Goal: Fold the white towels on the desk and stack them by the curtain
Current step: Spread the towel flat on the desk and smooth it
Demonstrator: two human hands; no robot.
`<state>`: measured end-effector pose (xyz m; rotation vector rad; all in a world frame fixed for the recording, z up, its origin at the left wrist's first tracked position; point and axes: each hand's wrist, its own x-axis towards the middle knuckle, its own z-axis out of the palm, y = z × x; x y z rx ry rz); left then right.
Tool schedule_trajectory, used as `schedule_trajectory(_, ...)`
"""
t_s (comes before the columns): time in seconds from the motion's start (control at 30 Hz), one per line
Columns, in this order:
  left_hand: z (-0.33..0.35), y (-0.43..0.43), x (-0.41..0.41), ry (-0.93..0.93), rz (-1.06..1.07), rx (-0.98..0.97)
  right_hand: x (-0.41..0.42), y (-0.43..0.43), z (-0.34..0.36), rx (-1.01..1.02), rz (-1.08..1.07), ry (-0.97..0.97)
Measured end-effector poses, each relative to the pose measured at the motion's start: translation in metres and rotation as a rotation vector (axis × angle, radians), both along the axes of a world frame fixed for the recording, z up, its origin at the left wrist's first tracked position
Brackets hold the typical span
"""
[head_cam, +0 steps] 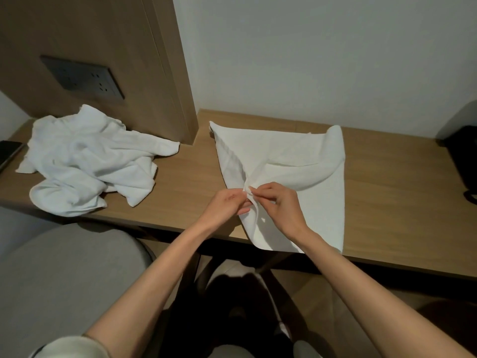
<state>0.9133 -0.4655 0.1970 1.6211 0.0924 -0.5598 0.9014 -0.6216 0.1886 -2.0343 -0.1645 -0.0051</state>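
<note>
The long light-brown wooden desk point(387, 197) crosses the frame from left to right; its front edge slopes down toward lower right. Bare wood is free at right of centre and in the gap betw. the two cloths. Behind it, upper right, is a plain white wall point(322, 52). Upper left stands a brown wooden wall panel point(90, 34), and its corner steps forward onto the desk near centre. Lower left is a grey rounded padded seat point(64, 280), just beside the desk front.

The white square towel spread flat point(296, 161) lies centre-right, turned approx. like a diamond. Its far corners are near the wall and its near corner reaches the front edge. One fold lies across its upper right part. The crumpled heap of white towels point(85, 156) is at centre-left, in front of the panel, well apart from the spread one.

On the panel is a dark rectangular socket plate point(82, 77). A black object point(464, 156) sits at the right edge; what it is, cannot tell.

The left hand point(225, 206) and right hand point(282, 206) meet over the spread towel's near part. Fingers of both are curled and pinch one small bunch of its cloth, lifted a little.
</note>
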Motion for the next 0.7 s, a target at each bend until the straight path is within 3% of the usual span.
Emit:
schedule_trajectory(0.23, 0.007, -0.011, 0.002, 0.111, 0.125, 0.017, -0.004, -0.005, -0.004, 0.149, -0.077, 0.097)
schedule_trajectory(0.37, 0.017, -0.019, 0.005, 0.201, 0.250, -0.051, -0.008, -0.012, -0.006, 0.025, -0.078, 0.022)
schedule_trajectory(0.57, 0.050, -0.013, 0.013, 0.231, 0.415, -0.559, -0.010, -0.061, -0.021, -0.296, -0.213, 0.070)
schedule_trajectory(0.7, 0.077, -0.011, 0.018, 0.128, 0.497, -0.743, -0.017, -0.111, -0.029, -0.483, -0.432, 0.213)
